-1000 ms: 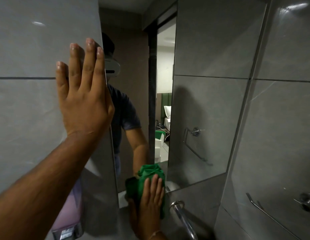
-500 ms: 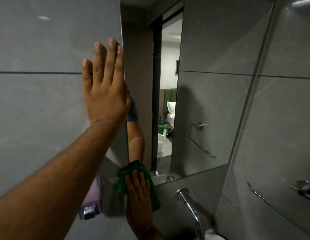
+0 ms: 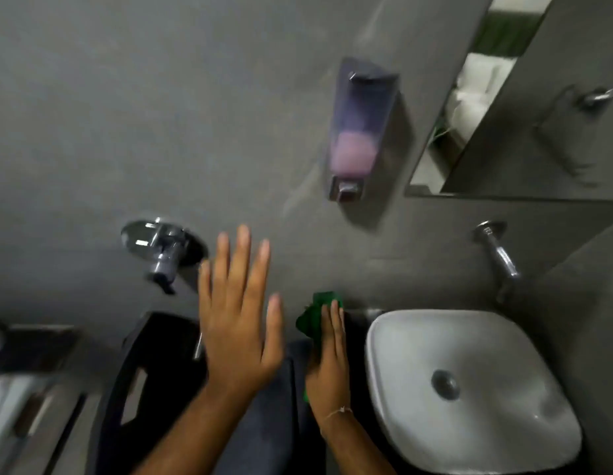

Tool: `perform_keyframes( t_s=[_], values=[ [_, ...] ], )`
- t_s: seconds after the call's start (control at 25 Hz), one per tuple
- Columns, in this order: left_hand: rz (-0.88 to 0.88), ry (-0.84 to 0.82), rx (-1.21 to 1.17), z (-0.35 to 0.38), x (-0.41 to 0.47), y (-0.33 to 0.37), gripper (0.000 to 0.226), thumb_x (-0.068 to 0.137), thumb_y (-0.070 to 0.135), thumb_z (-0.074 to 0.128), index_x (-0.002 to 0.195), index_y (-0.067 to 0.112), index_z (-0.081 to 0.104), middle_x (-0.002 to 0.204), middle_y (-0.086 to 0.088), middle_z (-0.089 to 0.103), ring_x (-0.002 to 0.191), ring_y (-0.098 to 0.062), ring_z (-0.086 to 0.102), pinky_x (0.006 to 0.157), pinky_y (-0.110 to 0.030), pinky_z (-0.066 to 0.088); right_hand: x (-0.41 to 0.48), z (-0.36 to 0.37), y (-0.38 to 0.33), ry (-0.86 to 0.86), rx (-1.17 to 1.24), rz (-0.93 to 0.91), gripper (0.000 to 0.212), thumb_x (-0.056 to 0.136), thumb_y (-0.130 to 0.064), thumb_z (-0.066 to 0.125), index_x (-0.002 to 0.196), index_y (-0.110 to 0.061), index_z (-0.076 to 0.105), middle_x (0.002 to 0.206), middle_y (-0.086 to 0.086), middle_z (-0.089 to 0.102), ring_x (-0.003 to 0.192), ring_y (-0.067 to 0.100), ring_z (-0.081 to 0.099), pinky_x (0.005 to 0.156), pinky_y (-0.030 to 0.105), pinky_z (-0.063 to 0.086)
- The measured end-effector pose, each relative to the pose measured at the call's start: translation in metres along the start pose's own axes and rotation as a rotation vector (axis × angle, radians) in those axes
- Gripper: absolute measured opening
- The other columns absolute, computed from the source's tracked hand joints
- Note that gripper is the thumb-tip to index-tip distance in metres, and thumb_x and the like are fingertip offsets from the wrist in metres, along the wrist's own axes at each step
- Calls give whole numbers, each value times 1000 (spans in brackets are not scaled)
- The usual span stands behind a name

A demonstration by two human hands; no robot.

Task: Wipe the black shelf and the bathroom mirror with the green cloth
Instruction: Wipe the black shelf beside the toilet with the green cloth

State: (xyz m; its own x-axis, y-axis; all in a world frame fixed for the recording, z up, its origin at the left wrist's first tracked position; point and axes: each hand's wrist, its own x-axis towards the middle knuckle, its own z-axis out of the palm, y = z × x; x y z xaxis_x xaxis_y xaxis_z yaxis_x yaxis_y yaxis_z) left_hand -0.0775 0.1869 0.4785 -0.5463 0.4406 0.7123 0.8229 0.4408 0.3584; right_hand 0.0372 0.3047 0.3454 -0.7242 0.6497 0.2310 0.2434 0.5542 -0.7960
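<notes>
— Where's the green cloth (image 3: 315, 320)?

— Under the right hand (image 3: 327, 365), at 12 o'clock from its wrist; its fingers (image 3: 334, 323) lie flat and together, pressing it onto the dark worktop (image 3: 356, 330), at 9 o'clock of the white basin (image 3: 469, 382).

— And the left hand (image 3: 241, 323)?

— Spread apart, holding nothing.

— The mirror (image 3: 524, 114)?

— At 2 o'clock, cut off by the frame. Everything's motion-blurred.
</notes>
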Motion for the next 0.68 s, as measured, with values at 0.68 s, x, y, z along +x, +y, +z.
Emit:
perform_keyframes(
  t_s=[0.68],
  values=[
    [-432,-940,251,139,-460,-211,68,111,53,36,168,15,36,176,-4,32,164,-25,30,134,-40,9,-120,333,260,-533,-564,370,91,99,-46,53,167,-10,5,177,12,3,164,29,8,130,49,2]
  ],
)
